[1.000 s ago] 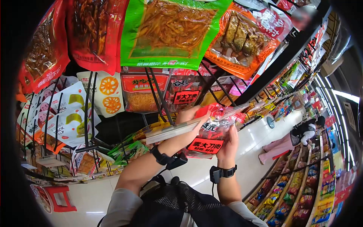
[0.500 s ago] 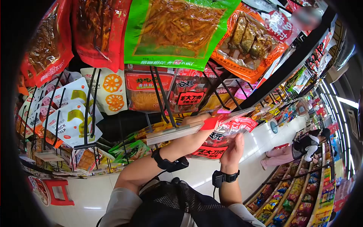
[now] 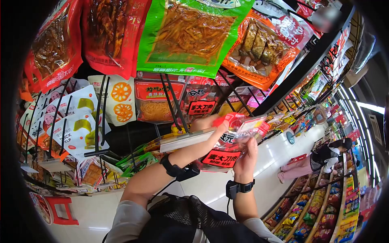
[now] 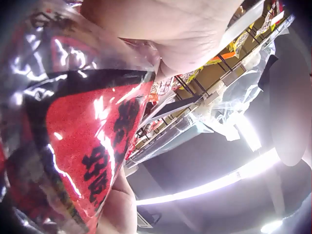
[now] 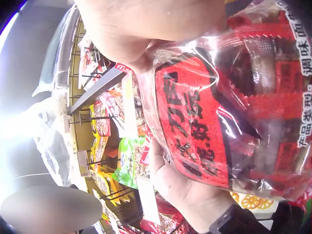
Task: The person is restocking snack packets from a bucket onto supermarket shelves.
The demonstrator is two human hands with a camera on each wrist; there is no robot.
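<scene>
Both hands hold a clear plastic snack packet (image 3: 219, 158) with a red top and a red label with black lettering, in front of the rack. My left hand (image 3: 208, 122) grips its left side, partly behind a price-tag holder (image 3: 188, 139). My right hand (image 3: 246, 160) grips the right edge, thumb up along it. In the left wrist view the shiny packet (image 4: 83, 136) fills the left side, below the palm. Close up in the right wrist view, the packet (image 5: 195, 117) has creased film and dark red contents.
Large food pouches hang above, among them a green one (image 3: 194, 40) and an orange one (image 3: 259, 48). A similar packet (image 3: 199, 99) hangs behind black hooks (image 3: 172, 101). A red stool (image 3: 60, 210) stands lower left. A person (image 3: 324, 160) stands by shelves at right.
The packet tilted up and back half a second ago; now its front label faces my head camera again. Both hands have kept their grip. The head view shifted slightly.
</scene>
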